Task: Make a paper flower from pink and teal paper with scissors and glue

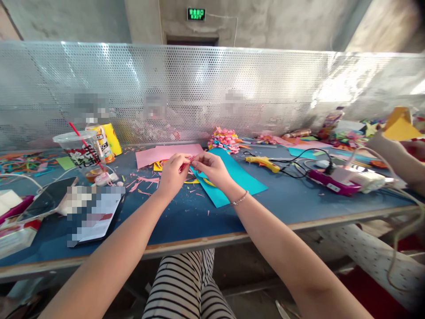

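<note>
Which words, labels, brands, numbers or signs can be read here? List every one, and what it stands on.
"安全出口 EXIT": green lit sign.
Clear cup: dark printed characters, too blurred to read.
Bottle behind the cup: label too blurred to read.
Lit screen: partly pixelated, unreadable.
Purple power strip: label too small to read.
</note>
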